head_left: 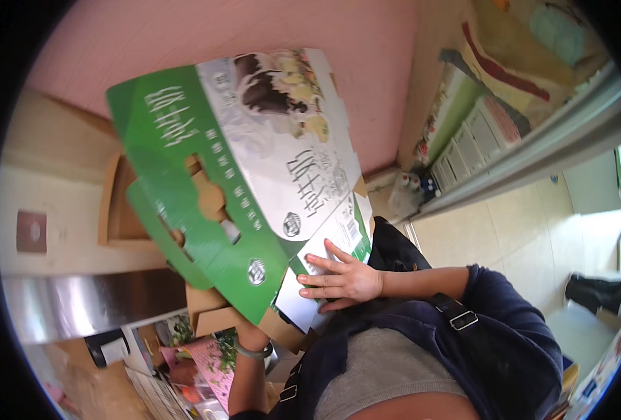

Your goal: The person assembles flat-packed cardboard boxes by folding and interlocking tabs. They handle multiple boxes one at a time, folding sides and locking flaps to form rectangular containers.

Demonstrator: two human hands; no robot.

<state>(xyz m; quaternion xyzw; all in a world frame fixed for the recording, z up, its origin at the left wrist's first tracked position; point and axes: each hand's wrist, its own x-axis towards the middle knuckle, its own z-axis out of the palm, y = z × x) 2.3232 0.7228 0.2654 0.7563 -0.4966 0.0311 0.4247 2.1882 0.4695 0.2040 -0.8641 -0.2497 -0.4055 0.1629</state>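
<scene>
A large green and white cardboard milk box (254, 175) with a cow picture and a cut-out handle fills the middle of the head view, tilted and close to my body. My right hand (343, 277) lies on the box's white end panel, fingers stretched and spread. At the lower green corner, my left hand (251, 335) goes behind the box; its wrist, with a bracelet, shows, but its fingers are hidden. Brown cardboard (216, 315) shows beneath the green panel beside the left wrist.
An open brown box (125, 203) stands behind the milk box on the left. A pink wall (373, 77) rises at the far side. To the right are a metal-edged frame (520, 150), a plastic bag with bottles (405, 192) and tiled floor (499, 227). Pink patterned material (209, 364) lies lower left.
</scene>
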